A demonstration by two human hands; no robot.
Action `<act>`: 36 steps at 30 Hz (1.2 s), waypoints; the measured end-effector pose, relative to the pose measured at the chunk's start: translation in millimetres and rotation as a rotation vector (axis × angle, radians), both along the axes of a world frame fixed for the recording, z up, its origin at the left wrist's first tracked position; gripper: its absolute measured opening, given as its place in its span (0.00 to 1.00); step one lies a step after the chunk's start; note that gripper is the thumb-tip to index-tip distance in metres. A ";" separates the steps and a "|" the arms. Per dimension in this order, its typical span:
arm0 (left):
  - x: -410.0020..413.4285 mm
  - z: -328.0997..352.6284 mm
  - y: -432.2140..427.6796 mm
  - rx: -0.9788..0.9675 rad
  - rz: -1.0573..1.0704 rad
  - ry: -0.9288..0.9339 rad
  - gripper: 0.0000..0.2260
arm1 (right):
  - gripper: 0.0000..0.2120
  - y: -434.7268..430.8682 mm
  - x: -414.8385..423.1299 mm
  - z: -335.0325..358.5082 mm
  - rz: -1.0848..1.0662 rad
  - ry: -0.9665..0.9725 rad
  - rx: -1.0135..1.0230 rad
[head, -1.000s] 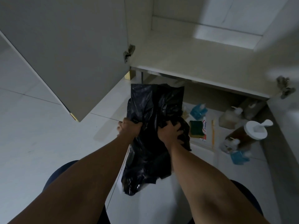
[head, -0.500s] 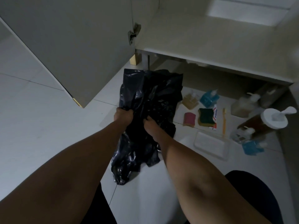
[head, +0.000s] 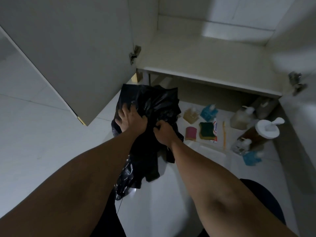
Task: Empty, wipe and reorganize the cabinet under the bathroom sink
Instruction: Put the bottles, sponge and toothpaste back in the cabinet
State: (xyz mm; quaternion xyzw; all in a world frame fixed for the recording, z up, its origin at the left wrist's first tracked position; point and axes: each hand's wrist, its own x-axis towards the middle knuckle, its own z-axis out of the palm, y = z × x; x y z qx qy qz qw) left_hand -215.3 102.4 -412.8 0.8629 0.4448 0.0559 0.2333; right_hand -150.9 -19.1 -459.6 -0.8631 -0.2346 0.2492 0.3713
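Observation:
A crumpled black plastic bag (head: pixel 153 106) hangs above the tiled floor in front of the open cabinet (head: pixel 205 69). My left hand (head: pixel 130 119) lies spread against the bag's left side, fingers extended over the plastic. My right hand (head: pixel 164 132) pinches a fold of the bag near its middle, fingers curled. The bag's lower end (head: pixel 124 182) trails down between my forearms. The cabinet's floor panel is bare and its left door (head: pixel 71 53) stands open.
On the floor to the right lie a pink sponge (head: pixel 191 133), a green sponge (head: pixel 206 130), a toothbrush (head: pixel 224 134), small blue bottles (head: pixel 208 112), a tan bottle (head: pixel 191 114), pump bottles (head: pixel 242 117) and a brown bottle with a white pump lid (head: pixel 266 129).
My left hand has let go of its grip and now spreads flat over the bag's left side. The right hand stays pinching the bag. The view tilted back toward the cabinet.

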 end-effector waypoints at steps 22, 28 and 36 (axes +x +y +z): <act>78.7 66.6 -108.7 -0.109 -0.372 -0.001 0.25 | 0.15 -139.3 71.2 66.4 -0.370 -0.031 -0.190; 105.3 95.9 -158.3 -0.209 -0.528 -0.093 0.24 | 0.12 -197.8 92.4 108.9 -0.412 -0.199 -0.262; 147.6 80.4 -195.2 -0.383 -0.589 -0.091 0.19 | 0.13 -242.7 113.4 105.1 -0.454 -0.143 -0.198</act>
